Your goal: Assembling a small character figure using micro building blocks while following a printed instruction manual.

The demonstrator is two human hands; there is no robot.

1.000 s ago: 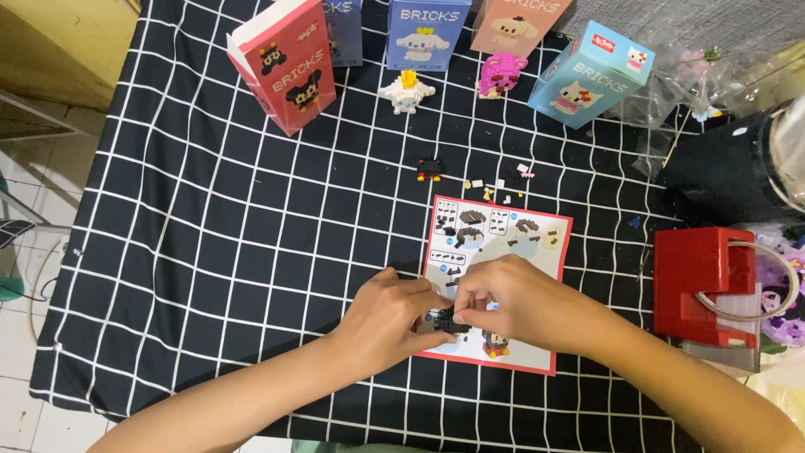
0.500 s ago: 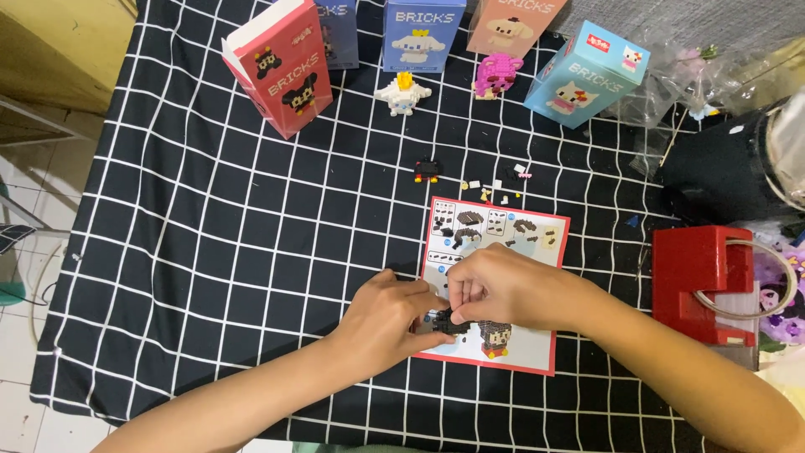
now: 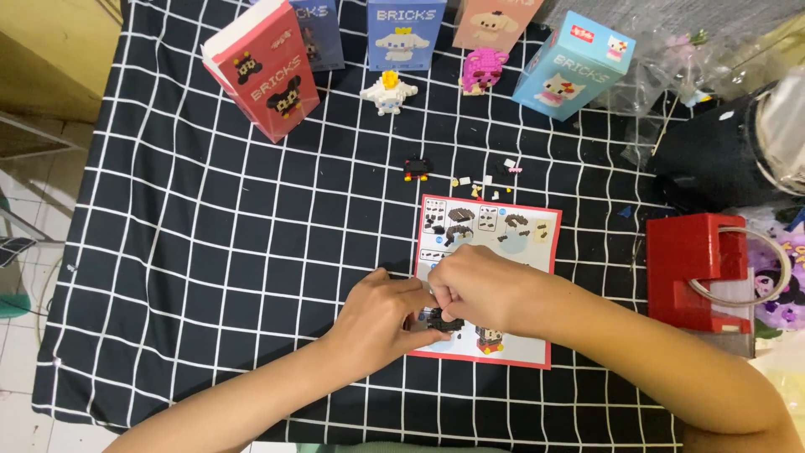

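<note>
Small black brick model (image 3: 442, 320) pinched over instruction sheet (image 3: 537, 231).

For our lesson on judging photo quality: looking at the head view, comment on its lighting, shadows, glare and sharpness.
Head view: soft, even light; only faint shadows under the left hand and right hand. The checked cloth and instruction sheet look sharp. Glare whitens the clear plastic at the right edge. The small black brick model between the fingers is partly hidden and too small to make out.
</note>
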